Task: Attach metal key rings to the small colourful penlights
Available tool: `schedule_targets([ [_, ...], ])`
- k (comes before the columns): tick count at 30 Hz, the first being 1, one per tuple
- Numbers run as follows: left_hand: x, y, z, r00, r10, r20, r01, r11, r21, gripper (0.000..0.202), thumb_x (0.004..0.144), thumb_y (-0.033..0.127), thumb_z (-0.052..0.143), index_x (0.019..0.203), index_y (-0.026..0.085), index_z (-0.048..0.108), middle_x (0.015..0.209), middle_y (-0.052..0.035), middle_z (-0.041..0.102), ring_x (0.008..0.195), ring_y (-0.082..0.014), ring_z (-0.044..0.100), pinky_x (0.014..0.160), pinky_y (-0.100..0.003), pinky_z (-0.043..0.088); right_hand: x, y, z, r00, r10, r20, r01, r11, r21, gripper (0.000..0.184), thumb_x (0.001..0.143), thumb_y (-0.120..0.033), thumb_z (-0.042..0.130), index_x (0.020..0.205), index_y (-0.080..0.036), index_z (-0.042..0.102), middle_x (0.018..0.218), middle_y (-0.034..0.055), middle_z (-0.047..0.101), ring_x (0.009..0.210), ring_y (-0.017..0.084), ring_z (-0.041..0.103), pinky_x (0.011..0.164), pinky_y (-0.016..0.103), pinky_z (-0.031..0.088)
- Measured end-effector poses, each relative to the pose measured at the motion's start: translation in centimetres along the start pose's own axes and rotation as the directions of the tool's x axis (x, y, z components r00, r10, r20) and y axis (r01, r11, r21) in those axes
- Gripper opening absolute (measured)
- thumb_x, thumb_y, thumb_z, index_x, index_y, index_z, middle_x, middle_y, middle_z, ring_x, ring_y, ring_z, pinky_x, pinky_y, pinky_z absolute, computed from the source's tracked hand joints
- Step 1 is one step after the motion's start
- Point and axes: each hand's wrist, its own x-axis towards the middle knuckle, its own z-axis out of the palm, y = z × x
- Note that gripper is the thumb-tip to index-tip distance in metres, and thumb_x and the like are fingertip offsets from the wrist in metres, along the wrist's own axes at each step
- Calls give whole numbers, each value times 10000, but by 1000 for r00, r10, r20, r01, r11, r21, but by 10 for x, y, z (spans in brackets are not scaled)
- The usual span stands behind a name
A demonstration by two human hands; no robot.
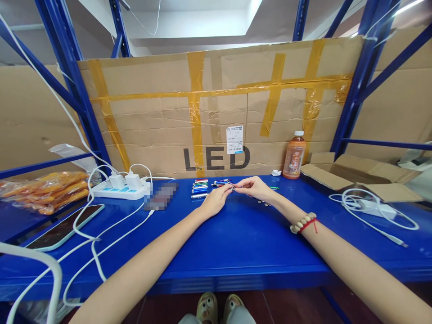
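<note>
Taking the row of pens [200,191] on the blue table [232,252] as our reference, we find the left hand [214,201] just to its right, with the fingers closed and the tips pinching a small shiny piece [232,188]. We note the right hand [254,186] farther right of the row, its thumb and forefinger closed on that same piece, which is too small for us to tell its form. We record further pens [221,182] right of the row, partly behind the hands, and a few small metallic parts [264,203] farther right on the table. Well to the right of the row we observe a bottle [294,157], upright, and an open carton [351,171]; to its left, a power strip [123,193] bearing two chargers [134,181] and, farther left, a phone [67,227] lying flat
</note>
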Motion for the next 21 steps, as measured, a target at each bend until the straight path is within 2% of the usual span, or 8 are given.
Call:
schedule_targets([
  [4,-3,1,1,998,9,60,-8,1000,-8,295,895,339,245,1113,252,424,1103,-17,547,985,-178,523,818,-298,406,1,6,-3,999,-49,16,50,998,-28,414,516,-432,695,734,-82,655,597,19,585,419,11,353,391,160,254],
  [8,-5,4,1,998,26,61,-28,999,34,266,900,336,214,1039,218,408,1078,-40,532,962,-179,521,801,-302,402,2,8,-4,997,-79,15,79,997,-26,408,520,-436,693,728,-87,656,641,33,607,437,21,380,397,161,268],
  [11,-6,7,1,998,32,52,-36,997,72,267,904,322,185,988,206,411,1005,-47,546,881,-171,538,743,-290,411,2,5,-6,995,-99,21,99,995,1,376,529,-421,694,711,-95,653,689,48,623,490,48,457,440,171,339],
  [15,-8,10,-1,996,76,47,-80,992,96,239,901,296,209,941,202,424,973,-40,560,848,-169,543,711,-271,407,1,0,-8,987,-154,54,152,987,46,312,498,-380,718,599,-101,622,685,46,617,605,91,542,575,205,439],
  [21,-9,9,-2,992,116,55,-122,986,118,213,893,269,235,929,194,430,927,-41,578,808,-177,557,671,-265,405,0,-2,-6,968,-238,84,234,971,53,292,501,-340,728,521,-96,571,662,39,588,601,86,542,571,201,437],
])
